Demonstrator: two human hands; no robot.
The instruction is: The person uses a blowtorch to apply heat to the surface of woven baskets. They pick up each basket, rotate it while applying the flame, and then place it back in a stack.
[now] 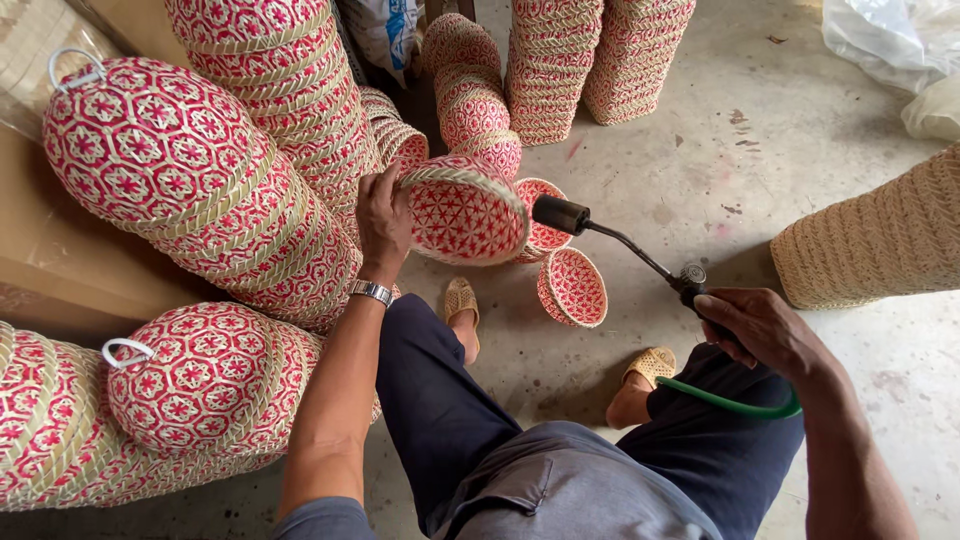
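A small round basket woven of red and natural cane [465, 210] is held up by its rim in the left hand [382, 222], the fingers curled over the edge and the thumb pressed beneath, so that the patterned bottom is turned toward the nozzle of a black gas torch with a thin bent tube [610, 240]. The torch is gripped at its valve end by the right hand [760, 328], whose fingers are closed around the handle; a green hose [730, 403] is seen trailing from it across the knee. No flame can be made out at the nozzle. A steel wristwatch [371, 291] is worn on the left wrist.

Two more small red woven baskets [570, 287] are lying on the grey concrete floor [680, 160] just beyond the sandalled feet, close beneath the held one. Tall nested stacks of red patterned baskets [290, 90] are piled to the left and behind, and a plain pale woven basket [880, 240] is lying at the right. Which baskets are already treated cannot be told from their surfaces; judging by the stacks, much work appears to remain.
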